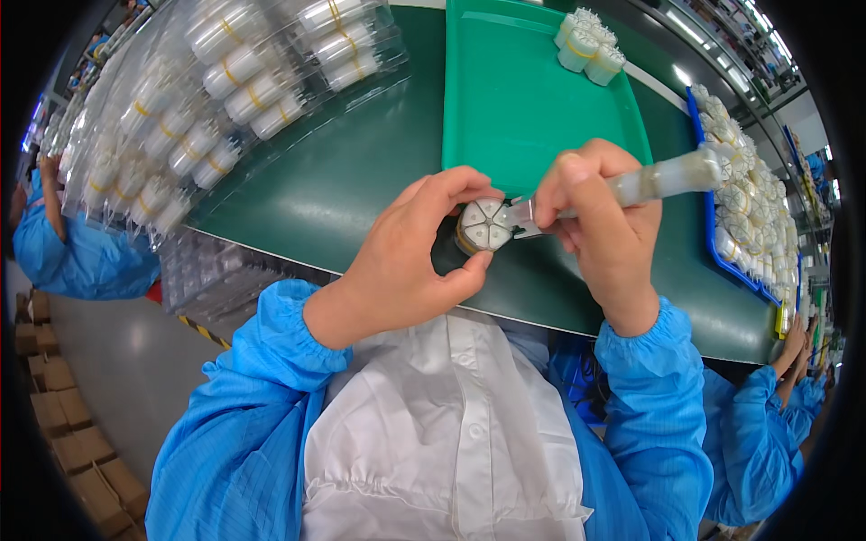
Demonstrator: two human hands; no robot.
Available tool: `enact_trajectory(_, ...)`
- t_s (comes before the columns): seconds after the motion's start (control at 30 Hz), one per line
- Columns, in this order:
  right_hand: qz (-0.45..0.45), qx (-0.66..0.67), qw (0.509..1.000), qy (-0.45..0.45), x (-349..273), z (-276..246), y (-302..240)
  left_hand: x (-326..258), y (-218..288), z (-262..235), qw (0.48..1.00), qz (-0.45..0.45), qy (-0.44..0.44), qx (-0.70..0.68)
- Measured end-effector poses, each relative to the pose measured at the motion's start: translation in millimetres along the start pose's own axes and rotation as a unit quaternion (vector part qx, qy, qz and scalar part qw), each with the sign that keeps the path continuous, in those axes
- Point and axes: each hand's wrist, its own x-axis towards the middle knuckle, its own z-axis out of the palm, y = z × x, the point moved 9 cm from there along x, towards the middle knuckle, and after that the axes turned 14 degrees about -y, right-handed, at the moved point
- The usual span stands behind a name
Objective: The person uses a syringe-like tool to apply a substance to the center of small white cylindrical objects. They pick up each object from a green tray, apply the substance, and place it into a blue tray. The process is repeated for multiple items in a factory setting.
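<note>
From where I stand, the left hand (397,257) curves round a short white round piece (488,225) near the front edge of the dark green table (343,153), pinching it between thumb and fingers, probably so it can't roll or tip. Its flat end faces up, cut by dark lines into wedges like a sliced pie, with the side showing a yellowish band. The right hand (600,216) is closed round a tool (667,178), thumb and fingers gripping well forward, I'd guess for finer control of the tip. The handle is a cloudy, see-through tube; the flat, shiny tip looks like metal and sits right at the piece's edge, though whether it truly touches I can't tell.

Just beyond the hands lies a smooth green tray (532,99), with a small cluster (591,47) of similar white pieces grouped in its far right corner, perhaps to leave room. On the right, a blue bin (706,216) is heaped with more pieces (744,194), handy for that side. Over on the left, thin, glossy clear plastic trays (397,54) hold white rolls (255,95) in rows, each banded in yellow, presumably so they stay neatly apart
</note>
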Motion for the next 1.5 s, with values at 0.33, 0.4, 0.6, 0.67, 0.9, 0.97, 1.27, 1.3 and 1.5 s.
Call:
enact_trajectory(0.33,-0.012,0.021,1.000,-0.020,-6,-2,2,-4,5,-13,0.997,-0.027,0.009,0.075)
enact_trajectory(0.4,-0.021,-0.015,1.000,0.001,-9,-8,-3,-7,4,-34,0.993,-0.056,0.056,0.090)
enact_trajectory(0.6,-0.050,-0.165,0.982,-0.072,-11,-1,6,2,-19,-85,0.949,-0.066,0.146,0.272)
enact_trajectory(0.67,-0.051,-0.216,0.972,-0.078,-18,-3,6,9,-17,-84,0.940,-0.067,0.125,0.310)
enact_trajectory(0.9,-0.086,-0.254,0.956,-0.115,-29,-10,9,67,71,-78,0.882,0.069,0.085,0.459)
enact_trajectory(0.97,-0.058,-0.239,0.963,-0.109,-26,-12,11,110,78,-70,0.889,0.109,0.047,0.442)
enact_trajectory(1.27,-0.114,-0.230,0.963,-0.077,-30,-16,7,300,-20,-2,0.890,-0.038,-0.145,0.430)
enact_trajectory(1.3,-0.144,-0.246,0.956,-0.073,-31,-15,4,303,-27,3,0.889,-0.047,-0.149,0.430)
enact_trajectory(1.5,-0.109,-0.251,0.959,-0.078,-30,-13,7,287,-44,-2,0.908,-0.016,-0.115,0.403)
